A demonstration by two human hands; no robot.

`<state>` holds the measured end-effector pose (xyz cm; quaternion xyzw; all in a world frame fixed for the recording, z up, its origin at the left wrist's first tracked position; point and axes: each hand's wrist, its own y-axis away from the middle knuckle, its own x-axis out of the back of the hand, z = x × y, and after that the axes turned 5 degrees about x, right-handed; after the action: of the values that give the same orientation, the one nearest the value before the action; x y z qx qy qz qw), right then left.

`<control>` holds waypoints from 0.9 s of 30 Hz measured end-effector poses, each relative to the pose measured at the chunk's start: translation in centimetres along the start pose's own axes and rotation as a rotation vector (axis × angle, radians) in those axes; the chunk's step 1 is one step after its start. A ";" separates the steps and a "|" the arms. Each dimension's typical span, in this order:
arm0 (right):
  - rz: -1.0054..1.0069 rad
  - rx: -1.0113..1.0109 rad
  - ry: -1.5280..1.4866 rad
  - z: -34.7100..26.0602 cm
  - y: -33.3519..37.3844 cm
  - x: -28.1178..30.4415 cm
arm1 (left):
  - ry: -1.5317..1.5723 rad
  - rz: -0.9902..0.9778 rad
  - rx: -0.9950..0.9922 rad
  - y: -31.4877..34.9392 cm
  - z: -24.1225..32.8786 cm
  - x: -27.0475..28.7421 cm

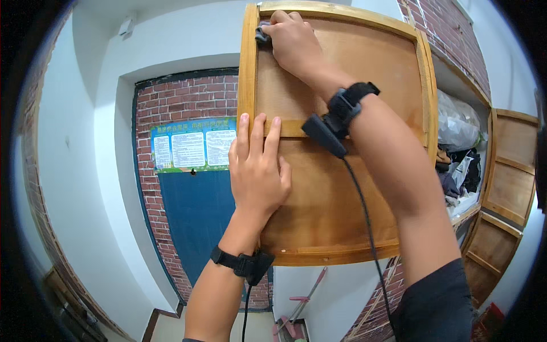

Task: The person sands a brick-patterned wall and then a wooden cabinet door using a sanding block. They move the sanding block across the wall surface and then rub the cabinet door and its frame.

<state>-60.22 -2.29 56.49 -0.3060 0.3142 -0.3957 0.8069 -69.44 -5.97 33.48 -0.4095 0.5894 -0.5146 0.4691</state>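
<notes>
A wooden cabinet door (336, 199) with a raised frame and a middle rail stands open in front of me. My right hand (295, 44) reaches to its upper left corner. Its fingers are closed on a dark grey cloth (262, 34), pressed into the corner where the panel meets the frame. Lower down, my left hand (259, 162) lies against the door's left edge at the middle rail. Its fingers point upward and rest on the wood, holding nothing. Black straps with small boxes and cables sit on both wrists.
Behind the door at right, an open cupboard shelf (464, 208) holds a clear plastic bag (456, 122) and dark clothes (464, 171). More wooden doors (513, 162) hang farther right. Left stands a blue door (196, 199) with a poster (194, 145). A pink-handled dustpan or broom (302, 299) stands below.
</notes>
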 end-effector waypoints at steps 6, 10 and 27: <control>-0.174 0.228 -0.330 -2.7 6.6 4.3 | 0.134 0.097 0.012 0.4 -0.4 -0.4; -0.218 0.313 -0.432 -4.3 9.0 6.0 | 0.123 0.151 0.007 0.7 -0.5 -0.6; -0.318 -0.139 0.228 11.9 18.6 16.6 | -0.128 0.048 -0.045 0.7 -0.3 -0.9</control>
<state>-34.85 -3.85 45.61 -0.3596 0.3778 -0.5274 0.6706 -69.51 -4.95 32.93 -0.4378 0.5791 -0.4628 0.5088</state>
